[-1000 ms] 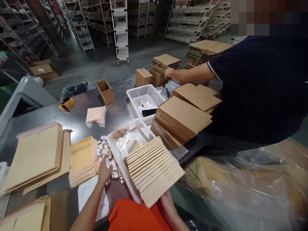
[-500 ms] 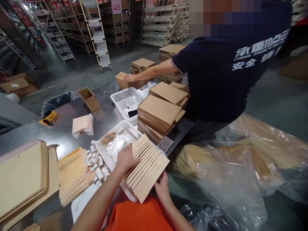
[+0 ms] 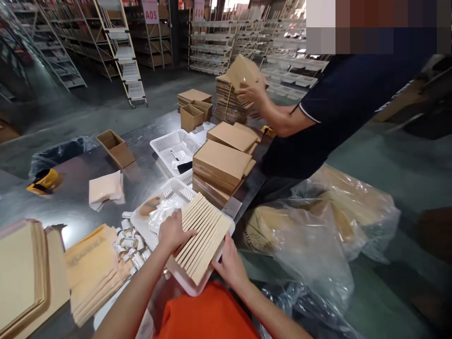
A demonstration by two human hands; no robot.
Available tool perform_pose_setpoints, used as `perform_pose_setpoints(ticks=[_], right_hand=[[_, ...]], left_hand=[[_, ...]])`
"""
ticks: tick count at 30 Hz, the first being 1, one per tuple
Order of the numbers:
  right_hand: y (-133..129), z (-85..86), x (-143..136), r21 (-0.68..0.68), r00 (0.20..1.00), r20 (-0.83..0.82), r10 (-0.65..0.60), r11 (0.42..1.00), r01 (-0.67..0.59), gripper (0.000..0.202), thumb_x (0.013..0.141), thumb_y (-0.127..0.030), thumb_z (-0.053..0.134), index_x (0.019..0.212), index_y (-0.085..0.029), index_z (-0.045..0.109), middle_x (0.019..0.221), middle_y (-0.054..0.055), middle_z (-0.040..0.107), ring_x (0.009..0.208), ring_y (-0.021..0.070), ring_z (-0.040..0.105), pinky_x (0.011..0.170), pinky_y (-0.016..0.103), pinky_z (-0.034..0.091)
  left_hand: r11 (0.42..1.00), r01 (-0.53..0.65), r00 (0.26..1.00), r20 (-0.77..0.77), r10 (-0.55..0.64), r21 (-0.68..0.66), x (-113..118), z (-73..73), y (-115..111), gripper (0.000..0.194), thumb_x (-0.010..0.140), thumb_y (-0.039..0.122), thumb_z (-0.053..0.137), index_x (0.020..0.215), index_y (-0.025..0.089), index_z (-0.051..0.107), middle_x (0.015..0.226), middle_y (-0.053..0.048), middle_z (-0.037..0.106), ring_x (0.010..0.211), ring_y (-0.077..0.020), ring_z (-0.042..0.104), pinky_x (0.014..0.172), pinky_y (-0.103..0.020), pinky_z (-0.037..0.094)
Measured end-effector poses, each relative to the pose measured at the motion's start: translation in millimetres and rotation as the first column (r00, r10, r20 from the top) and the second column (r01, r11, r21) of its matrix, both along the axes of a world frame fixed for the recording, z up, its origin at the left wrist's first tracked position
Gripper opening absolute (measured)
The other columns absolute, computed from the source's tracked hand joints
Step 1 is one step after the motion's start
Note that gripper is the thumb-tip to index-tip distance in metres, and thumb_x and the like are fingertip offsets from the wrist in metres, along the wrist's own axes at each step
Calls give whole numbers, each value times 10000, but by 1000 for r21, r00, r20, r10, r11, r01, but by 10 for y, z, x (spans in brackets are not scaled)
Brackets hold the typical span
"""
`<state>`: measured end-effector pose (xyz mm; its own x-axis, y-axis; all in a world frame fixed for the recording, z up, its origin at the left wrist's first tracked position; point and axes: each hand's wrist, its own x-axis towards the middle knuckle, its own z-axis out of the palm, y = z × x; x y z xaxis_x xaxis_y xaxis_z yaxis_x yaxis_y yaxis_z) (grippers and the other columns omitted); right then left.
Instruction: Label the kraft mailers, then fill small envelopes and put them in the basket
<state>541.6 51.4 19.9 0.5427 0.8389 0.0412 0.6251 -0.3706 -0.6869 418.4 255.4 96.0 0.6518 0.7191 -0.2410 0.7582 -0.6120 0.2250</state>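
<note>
A fanned stack of pale kraft envelopes [image 3: 203, 238] lies tilted over the near white basket [image 3: 192, 288]. My left hand [image 3: 173, 233] is closed on its left side, thumb across the envelope edges. On the right side, my right hand [image 3: 229, 263] grips the stack's edge between thumb and fingers. Crumpled clear plastic [image 3: 163, 213] sits in the basket beside my left hand. Small white-capped bottles [image 3: 131, 242] lie left of the basket.
Orange-tan padded envelopes [image 3: 90, 263] and larger envelopes [image 3: 17, 278] lie left. Flat cartons [image 3: 222, 162] stand behind the basket, near another white basket [image 3: 176, 141]. At right, a person [image 3: 300, 141] holds a box [image 3: 243, 70]. Plastic-wrapped bundles [image 3: 300, 230] lie right.
The fanned stack has moved down into the basket area with both my hands on it; my right hand has come up its side. The other person has lifted a box from the table.
</note>
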Motion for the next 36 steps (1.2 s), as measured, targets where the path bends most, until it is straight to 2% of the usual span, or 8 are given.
perform_pose_setpoints(ticks=[4, 9, 14, 17, 22, 27, 31, 36], right_hand=[[316, 196, 321, -76, 754, 586, 296, 947, -312, 755, 835, -166, 623, 1511, -275, 306, 1586, 164, 302, 1464, 405, 221, 1131, 700, 184], [756, 320, 563, -357, 379, 503, 777, 586, -727, 815, 814, -121, 540, 1561, -232, 232, 1607, 137, 283, 1495, 323, 189, 1160, 655, 143], [701, 257, 634, -399, 337, 414, 846, 501, -768, 830, 790, -186, 543, 1557, -135, 232, 1607, 200, 245, 1497, 356, 147, 1150, 657, 120], [602, 265, 672, -368, 309, 439, 844, 483, -794, 708, 843, -213, 504, 1516, -99, 315, 1478, 231, 444, 1401, 360, 339, 1141, 632, 176], [736, 387, 631, -413, 260, 392, 882, 421, -807, 667, 702, -234, 639, 1322, -35, 497, 1205, 218, 590, 1132, 321, 517, 1047, 492, 360], [852, 390, 618, -392, 227, 420, 879, 401, -828, 525, 705, -249, 626, 1194, -76, 546, 1171, 179, 590, 1131, 304, 497, 1087, 461, 296], [912, 382, 617, -440, 212, 379, 901, 377, -815, 528, 657, -261, 662, 1146, -98, 548, 1105, 153, 604, 1046, 282, 511, 1014, 443, 337], [1004, 800, 498, -542, 161, 372, 914, 355, -762, 454, 612, -228, 657, 1044, -116, 572, 1004, 119, 623, 932, 255, 530, 884, 401, 391]], left_hand=[[994, 18, 1000, -8, -17, 104, -13, -12, 24, 889, 821, 651, 528, 1450, 45, 364, 1393, -224, 541, 1212, -362, 536, 917, -414, 463], [983, 44, 999, -25, -41, 179, 4, -44, 39, 860, 861, 603, 483, 1461, 0, 363, 1460, -236, 489, 1276, -382, 475, 1035, -493, 386], [966, 31, 998, -67, -14, 256, 13, -57, 76, 790, 870, 446, 511, 1480, -22, 327, 1471, -255, 464, 1243, -368, 494, 1026, -497, 385], [952, -33, 994, -87, 62, 305, 100, -46, 10, 854, 811, 420, 580, 1487, -28, 310, 1381, -268, 521, 1162, -364, 529, 971, -484, 420], [986, 27, 990, -138, -5, 162, 339, -20, -241, 953, 743, 372, 671, 1529, 42, 246, 1235, -217, 591, 1072, -323, 573, 873, -419, 481], [985, 2, 974, -225, 37, 171, 413, -49, -304, 1024, 684, 333, 721, 1543, 110, 209, 1468, -257, 415, 1223, -410, 498, 895, -481, 482], [997, 46, 991, -130, -38, 59, 354, -81, -248, 870, 739, 207, 593, 1516, 82, 220, 1308, -222, 548, 1037, -311, 627, 837, -400, 507], [999, -24, 996, -85, 26, 32, 231, 187, -135, 746, 716, 228, 626, 1415, 150, 377, 1213, -157, 634, 1005, -294, 668, 808, -365, 508]])
